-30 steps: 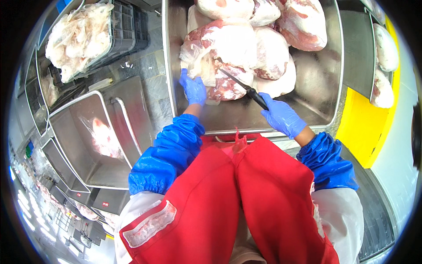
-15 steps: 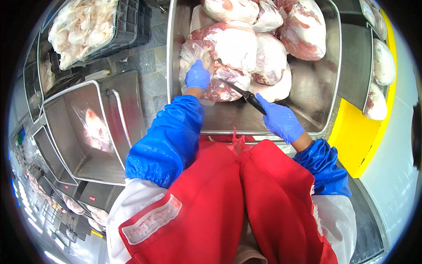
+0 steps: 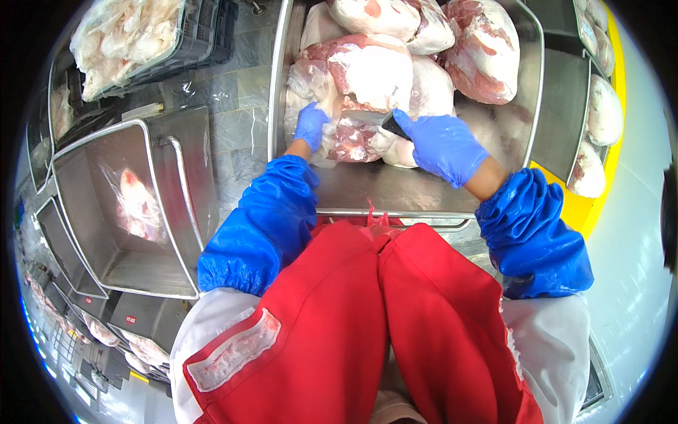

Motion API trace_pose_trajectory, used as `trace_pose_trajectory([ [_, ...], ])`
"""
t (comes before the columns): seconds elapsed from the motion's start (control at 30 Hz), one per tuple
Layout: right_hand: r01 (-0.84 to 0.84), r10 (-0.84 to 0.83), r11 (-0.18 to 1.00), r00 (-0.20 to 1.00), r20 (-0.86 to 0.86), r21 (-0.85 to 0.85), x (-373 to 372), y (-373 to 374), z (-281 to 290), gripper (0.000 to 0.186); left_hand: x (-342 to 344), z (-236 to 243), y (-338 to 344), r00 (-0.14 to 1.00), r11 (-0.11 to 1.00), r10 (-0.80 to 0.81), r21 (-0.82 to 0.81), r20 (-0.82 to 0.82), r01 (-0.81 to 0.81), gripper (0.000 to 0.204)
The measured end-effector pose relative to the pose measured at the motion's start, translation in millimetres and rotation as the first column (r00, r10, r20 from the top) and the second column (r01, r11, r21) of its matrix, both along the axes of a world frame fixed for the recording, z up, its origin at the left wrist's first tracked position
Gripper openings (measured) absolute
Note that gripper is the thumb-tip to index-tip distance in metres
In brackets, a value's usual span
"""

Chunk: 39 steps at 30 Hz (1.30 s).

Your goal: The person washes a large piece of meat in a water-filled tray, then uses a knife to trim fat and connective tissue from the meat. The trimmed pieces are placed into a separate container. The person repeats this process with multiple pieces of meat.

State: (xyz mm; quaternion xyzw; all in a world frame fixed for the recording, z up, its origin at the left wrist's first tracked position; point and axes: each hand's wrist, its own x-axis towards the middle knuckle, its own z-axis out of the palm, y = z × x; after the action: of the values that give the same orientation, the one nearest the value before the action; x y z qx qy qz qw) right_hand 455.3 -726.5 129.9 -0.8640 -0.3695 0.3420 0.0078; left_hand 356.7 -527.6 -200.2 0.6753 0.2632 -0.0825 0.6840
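Observation:
Several large cuts of pale, red-marbled meat [image 3: 371, 71] lie piled in a steel tub [image 3: 395, 213]. My right hand [image 3: 441, 145], in a blue glove, is closed on the black handle of a knife [image 3: 364, 116], whose blade lies across the front cut. My left hand [image 3: 309, 126], also gloved, grips crumpled clear plastic film [image 3: 311, 88] at the left side of that cut, left of the blade.
At the upper left stands a grey crate [image 3: 201, 42] heaped with pale film. Below it, a steel bin [image 3: 106, 261] holds a bagged piece of meat [image 3: 140, 205]. Steel containers with more cuts [image 3: 602, 109] line the right beside a yellow edge [image 3: 575, 215].
My right hand has moved up and inward with the knife, turning the blade flatter across the meat. My left hand has moved slightly up, staying at the plastic. The view has shifted a little.

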Motion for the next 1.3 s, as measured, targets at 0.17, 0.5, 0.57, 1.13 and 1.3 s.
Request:
trace_pose_trajectory([
  [0.17, -0.167, 0.170, 0.984, 0.984, 0.048, -0.064, 26, 26, 2, 0.029, 19, 78, -13, 0.984, 0.967, 0.100, -0.219, -0.146, -0.131, 0.025],
  [0.5, -0.388, 0.371, 0.894, 0.922, -0.114, -0.226, 51, 130, 5, 0.013, 29, 97, -12, 0.920, 0.841, 0.167, -0.437, -0.354, -0.320, 0.036],
  [0.57, -0.344, 0.331, 0.909, 0.939, -0.097, -0.235, 49, 132, 4, 0.013, 34, 111, -13, 0.872, 0.772, 0.202, -0.475, -0.447, -0.423, 0.042],
  [1.13, 0.065, -0.066, 0.997, 0.997, 0.035, 0.028, -30, -33, -38, 0.045, 21, 67, 1, 0.962, 0.912, 0.169, -0.337, -0.213, -0.235, 0.041],
  [1.3, 0.051, -0.051, 0.999, 0.993, 0.107, 0.001, -55, -81, -97, 0.056, 29, 81, 4, 0.951, 0.870, 0.160, -0.417, -0.265, -0.263, 0.037],
])
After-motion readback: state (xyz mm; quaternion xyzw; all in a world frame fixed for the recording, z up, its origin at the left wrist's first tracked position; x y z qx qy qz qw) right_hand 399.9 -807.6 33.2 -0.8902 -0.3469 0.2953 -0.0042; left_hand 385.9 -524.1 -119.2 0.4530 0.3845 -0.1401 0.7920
